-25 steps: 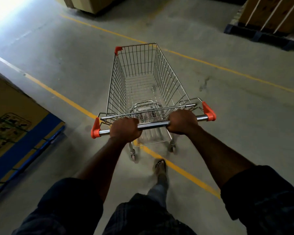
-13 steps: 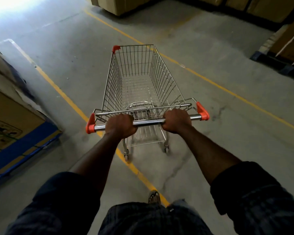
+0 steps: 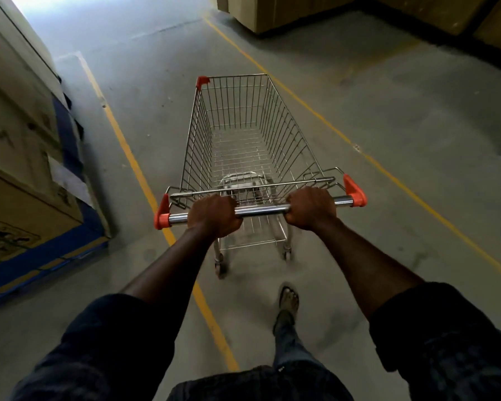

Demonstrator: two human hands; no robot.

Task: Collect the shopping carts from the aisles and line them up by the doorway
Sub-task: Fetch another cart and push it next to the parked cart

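Note:
An empty wire shopping cart [image 3: 243, 134] with orange corner caps stands on the concrete floor straight ahead of me. Its chrome handle bar [image 3: 262, 210] runs across the middle of the view. My left hand [image 3: 214, 215] grips the bar left of centre. My right hand [image 3: 311, 208] grips it right of centre. The cart's rear wheels show below the bar; the front wheels are hidden under the basket.
Stacked cardboard boxes [image 3: 21, 180] on a blue pallet stand close on the left. More boxes [image 3: 275, 13] sit at the far end on the right. Two yellow floor lines [image 3: 128, 151] border the lane. Bright light falls in at the top left. My right foot [image 3: 288, 302] is forward.
I have turned left with the cart: the boxes on the left now loom closer, the yellow lines run more lengthwise, and my right foot has stepped forward. Both hands keep their grip.

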